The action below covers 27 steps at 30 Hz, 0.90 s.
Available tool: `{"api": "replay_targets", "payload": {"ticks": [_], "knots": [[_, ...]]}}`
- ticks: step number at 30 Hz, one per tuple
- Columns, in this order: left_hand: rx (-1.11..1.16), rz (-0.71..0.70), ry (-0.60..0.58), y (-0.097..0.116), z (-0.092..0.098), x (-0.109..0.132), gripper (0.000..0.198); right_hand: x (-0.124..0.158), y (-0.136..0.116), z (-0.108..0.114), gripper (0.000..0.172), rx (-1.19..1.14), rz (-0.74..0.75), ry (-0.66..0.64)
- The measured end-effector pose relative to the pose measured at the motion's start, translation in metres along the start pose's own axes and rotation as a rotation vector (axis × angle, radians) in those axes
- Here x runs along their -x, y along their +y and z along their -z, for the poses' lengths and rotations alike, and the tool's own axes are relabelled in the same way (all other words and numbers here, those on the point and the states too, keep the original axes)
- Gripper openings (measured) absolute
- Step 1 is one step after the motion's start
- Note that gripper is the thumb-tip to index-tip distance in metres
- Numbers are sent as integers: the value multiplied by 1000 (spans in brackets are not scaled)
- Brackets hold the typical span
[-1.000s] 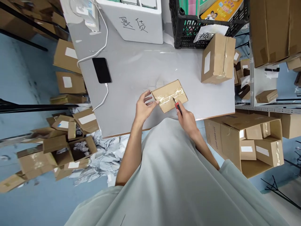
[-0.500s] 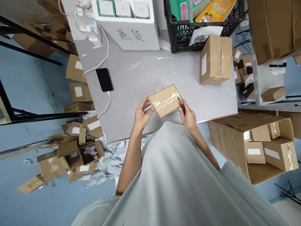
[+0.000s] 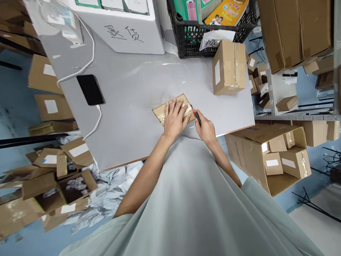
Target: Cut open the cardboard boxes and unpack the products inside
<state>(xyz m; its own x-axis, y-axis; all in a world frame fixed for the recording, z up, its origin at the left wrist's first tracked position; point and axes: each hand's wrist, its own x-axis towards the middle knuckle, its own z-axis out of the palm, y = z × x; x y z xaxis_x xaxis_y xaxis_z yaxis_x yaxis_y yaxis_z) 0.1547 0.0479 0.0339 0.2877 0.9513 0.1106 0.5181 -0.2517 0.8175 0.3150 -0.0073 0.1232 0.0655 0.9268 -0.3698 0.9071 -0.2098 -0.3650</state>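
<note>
A small flat cardboard box (image 3: 160,111) with clear tape across its top lies on the grey table (image 3: 128,135) near the front edge. My left hand (image 3: 174,119) rests flat on top of it, fingers spread, covering much of the tape. In my right hand (image 3: 206,128) is a red and black utility knife (image 3: 197,116), gripped by its handle. The knife's tip is at the box's right edge; whether the blade cuts into the tape cannot be made out.
A taped carton (image 3: 229,67) stands right, before a black crate (image 3: 186,39). A white foam box (image 3: 133,35) is at the back. The phone (image 3: 90,89) with a white cable lies left. A large open carton (image 3: 245,156) holds boxes beside the table; opened boxes (image 3: 74,185) pile up at left.
My left hand has moved from the box's left edge onto its top and flattened there. The box now lies on the table. The knife stays at its right edge, and the view has shifted.
</note>
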Motion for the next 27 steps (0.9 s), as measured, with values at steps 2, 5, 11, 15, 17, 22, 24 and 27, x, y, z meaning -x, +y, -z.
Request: {"api": "replay_targets", "payload": {"ticks": [2, 5, 11, 15, 17, 22, 24, 27], "knots": [[8, -1, 4, -2, 0, 1, 49, -2, -8, 5, 62, 56, -15, -39], [32, -6, 4, -1, 1, 2, 49, -7, -17, 10, 62, 150, -34, -73], [94, -2, 9, 0, 2, 1, 50, -13, -26, 12, 63, 248, -66, -82], [66, -35, -1, 1, 3, 2, 50, -13, -30, 13, 64, 274, -90, -85], [28, -43, -10, 1, 3, 3, 52, -14, -32, 14, 64, 283, -96, -88], [-74, -46, -51, 3, 5, 3, 54, -15, -40, 16, 64, 296, -120, -71], [-88, -55, -56, 3, 5, 3, 56, -16, -48, 17, 62, 300, -144, -65], [-92, -70, -62, 3, 5, 4, 61, -20, -61, 21, 58, 308, -182, -66]]}}
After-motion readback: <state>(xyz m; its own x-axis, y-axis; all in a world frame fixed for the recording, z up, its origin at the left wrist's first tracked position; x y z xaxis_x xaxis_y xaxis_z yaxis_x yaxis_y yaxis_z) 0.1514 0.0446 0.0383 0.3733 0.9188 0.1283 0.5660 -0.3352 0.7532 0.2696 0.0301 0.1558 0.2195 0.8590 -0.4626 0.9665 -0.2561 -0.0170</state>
